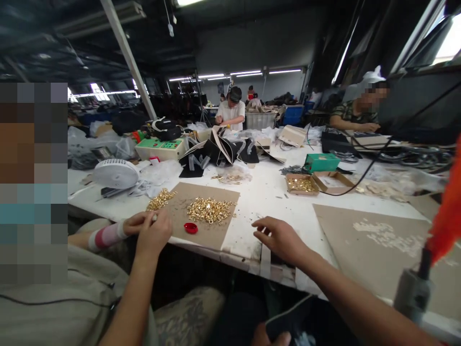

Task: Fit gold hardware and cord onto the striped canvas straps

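Note:
At the bottom edge of the head view, my left hand (264, 337) is closed on a black piece of material (290, 317) with a pale edge. It lies low over my lap, and a whitish patch shows on the material. My right hand (277, 235) reaches over the near edge of the white table (241, 240), palm down. Its fingers are apart and slightly bent, with nothing visible in them. A dark object, partly hidden, lies beneath this hand at the table edge. To its left, gold metal rings (211, 210) are heaped on a brown board (219, 235).
At left a co-worker's hands (154, 228) pinch something small near a red dish (190, 228). A cardboard tray of gold pieces (301, 184) stands beyond my right hand. Right lies a board (345, 245) with pale scraps; an orange brush-like thing (448, 211) rises in front.

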Demonstrator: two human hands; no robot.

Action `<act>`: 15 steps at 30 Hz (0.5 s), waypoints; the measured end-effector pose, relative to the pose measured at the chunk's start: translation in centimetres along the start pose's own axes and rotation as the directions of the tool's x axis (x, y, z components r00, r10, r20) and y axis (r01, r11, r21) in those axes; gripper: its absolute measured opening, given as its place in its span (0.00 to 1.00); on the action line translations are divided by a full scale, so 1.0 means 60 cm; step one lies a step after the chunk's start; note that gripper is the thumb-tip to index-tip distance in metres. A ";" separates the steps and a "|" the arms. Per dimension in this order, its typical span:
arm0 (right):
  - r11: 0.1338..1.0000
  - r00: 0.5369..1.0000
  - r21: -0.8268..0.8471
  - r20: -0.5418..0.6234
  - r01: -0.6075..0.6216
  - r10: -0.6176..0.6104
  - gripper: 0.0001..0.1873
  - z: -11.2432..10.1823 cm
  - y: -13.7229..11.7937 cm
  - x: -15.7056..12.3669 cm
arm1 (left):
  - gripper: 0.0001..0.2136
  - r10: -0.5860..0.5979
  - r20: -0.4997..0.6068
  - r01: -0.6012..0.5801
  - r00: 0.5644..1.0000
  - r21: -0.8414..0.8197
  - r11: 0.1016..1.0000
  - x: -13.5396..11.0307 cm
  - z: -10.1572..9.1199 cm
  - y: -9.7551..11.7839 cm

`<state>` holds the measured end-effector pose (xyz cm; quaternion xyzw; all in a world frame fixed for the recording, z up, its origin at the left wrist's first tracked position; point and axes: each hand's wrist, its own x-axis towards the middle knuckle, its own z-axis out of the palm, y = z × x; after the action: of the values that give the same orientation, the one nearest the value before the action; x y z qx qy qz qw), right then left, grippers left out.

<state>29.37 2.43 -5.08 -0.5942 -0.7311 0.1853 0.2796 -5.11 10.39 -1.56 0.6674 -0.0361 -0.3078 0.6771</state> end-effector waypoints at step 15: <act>0.992 0.978 -0.127 0.209 0.023 0.004 0.10 0.121 0.057 0.233 | 0.13 0.326 -0.862 0.077 -0.388 0.322 0.943 -0.074 -0.011 -0.133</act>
<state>25.51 17.24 -10.14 -0.5849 -0.7694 0.1979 0.1635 -11.32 13.68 -7.42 0.6925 0.4245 0.4673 0.3492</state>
